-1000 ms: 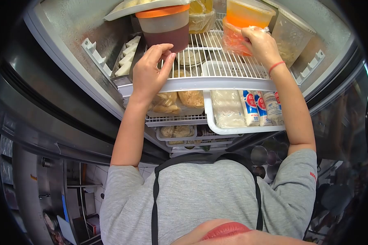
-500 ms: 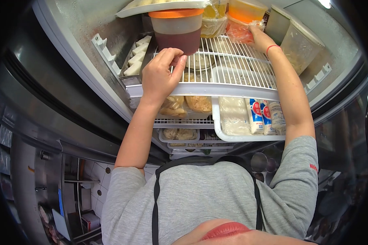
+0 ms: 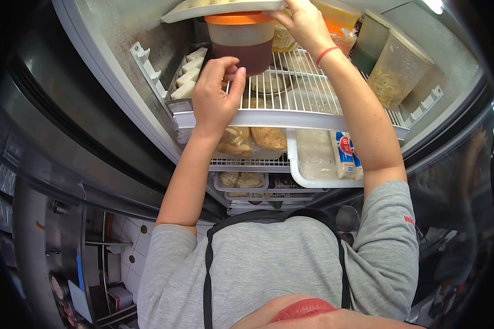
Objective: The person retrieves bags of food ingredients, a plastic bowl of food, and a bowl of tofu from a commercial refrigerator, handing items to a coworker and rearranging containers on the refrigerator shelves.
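A tub with an orange lid (image 3: pixel 240 38) and dark red contents stands on the upper wire shelf (image 3: pixel 291 118). Loosely curled, with the thumb apart, my left hand (image 3: pixel 219 93) is in front of the tub's lower part and holds nothing visible. A white tray (image 3: pixel 219 10) of pale items lies over the lid. My right hand (image 3: pixel 304 30) is at the tray's right end, thumb below and fingers above it, with some fingertips at the frame's top edge. Behind that hand is a container of orange contents (image 3: pixel 337 16), with a bag of orange contents (image 3: pixel 343 41) below it.
Tall clear containers (image 3: pixel 398 71) stand at the right of the shelf. White blocks (image 3: pixel 187 75) sit in a metal tray at the left. Below are a white tray (image 3: pixel 295 164) with wrapped packs, bagged food (image 3: pixel 269 138) and lower shelves. Dark fridge doors flank both sides.
My right hand has left the bag of orange contents and moved left to the white tray's end. My left hand stays near the tub, its fingers a little looser. The view has shifted slightly.
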Motion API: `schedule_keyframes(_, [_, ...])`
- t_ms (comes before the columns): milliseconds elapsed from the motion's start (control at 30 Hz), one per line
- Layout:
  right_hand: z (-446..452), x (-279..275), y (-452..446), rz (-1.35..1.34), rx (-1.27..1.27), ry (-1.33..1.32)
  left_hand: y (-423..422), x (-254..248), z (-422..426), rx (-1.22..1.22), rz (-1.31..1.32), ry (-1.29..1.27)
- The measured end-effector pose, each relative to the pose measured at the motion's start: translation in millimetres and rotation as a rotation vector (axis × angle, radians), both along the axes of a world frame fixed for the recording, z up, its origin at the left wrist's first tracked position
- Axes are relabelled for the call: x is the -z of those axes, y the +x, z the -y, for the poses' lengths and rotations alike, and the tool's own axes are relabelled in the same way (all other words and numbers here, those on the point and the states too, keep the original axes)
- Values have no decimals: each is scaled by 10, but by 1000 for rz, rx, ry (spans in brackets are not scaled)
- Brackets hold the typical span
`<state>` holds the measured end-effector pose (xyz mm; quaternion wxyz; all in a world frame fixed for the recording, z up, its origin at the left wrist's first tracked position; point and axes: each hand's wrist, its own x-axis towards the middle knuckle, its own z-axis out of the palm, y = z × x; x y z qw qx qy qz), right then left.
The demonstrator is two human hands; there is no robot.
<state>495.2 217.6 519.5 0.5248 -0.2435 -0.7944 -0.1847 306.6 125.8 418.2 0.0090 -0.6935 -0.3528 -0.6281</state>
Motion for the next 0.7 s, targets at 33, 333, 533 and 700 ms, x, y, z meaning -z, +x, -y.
schedule_keyframes(33, [46, -24, 1, -7, 10, 45, 16, -13, 5, 6, 0, 0])
schedule_keyframes(333, [671, -157, 56, 81, 156, 343, -64, -477, -4, 762, 740, -452])
schedule_keyframes(533, [1143, -2, 65, 210, 102, 538, 69, -734, 35, 1118, 870, -548])
schedule_keyframes(700, [1268, -165, 463, 365, 44, 339, 441, -794, 190, 1177, 782, -582])
